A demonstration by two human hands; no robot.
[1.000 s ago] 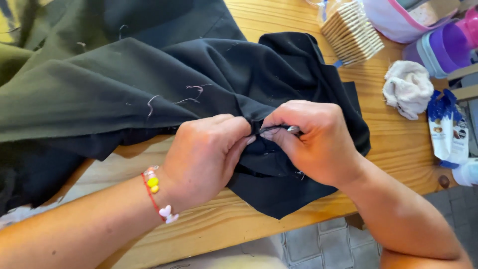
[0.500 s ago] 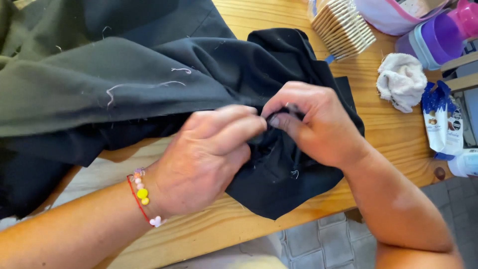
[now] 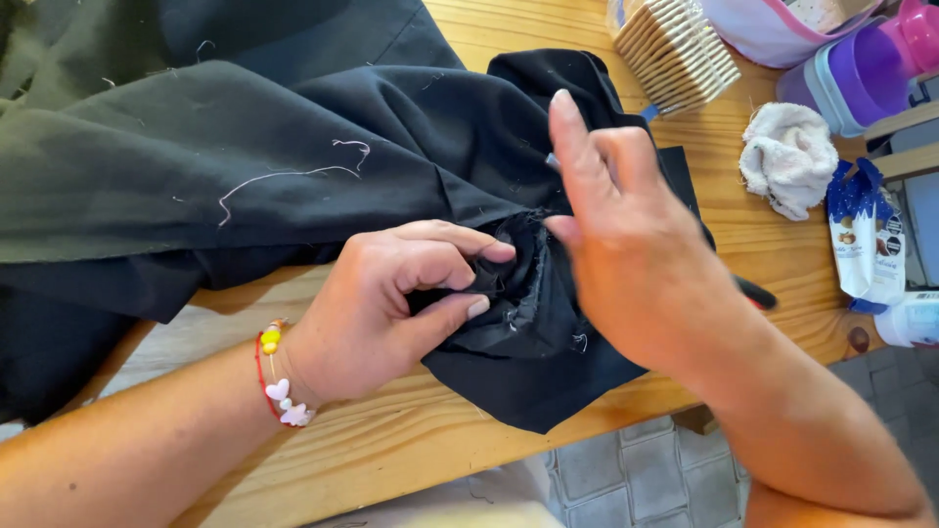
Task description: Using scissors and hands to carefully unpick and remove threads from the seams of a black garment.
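Note:
A black fabric piece (image 3: 391, 127) lies bunched on the wooden table (image 3: 411, 440), with loose pale threads (image 3: 284, 176) on it. My left hand (image 3: 391, 303), a beaded bracelet on its wrist, pinches a gathered fold of the fabric (image 3: 518, 264) between thumb and forefinger. My right hand (image 3: 626, 244) hovers just right of that fold, forefinger raised and thumb touching the cloth. It seems to hold a slim dark tool: a grey tip shows by the fingers and a dark end (image 3: 755, 291) sticks out behind the hand.
A stack of pale wooden clothespins (image 3: 675, 44) sits at the back. To the right are a crumpled white cloth (image 3: 787, 156), a purple container (image 3: 861, 73), and a blue and white packet (image 3: 866, 240). The table's front edge runs above a tiled floor (image 3: 626, 479).
My right hand has lifted off the fold and opened its forefinger upward. My left hand keeps pinching the fabric. The camera has come closer.

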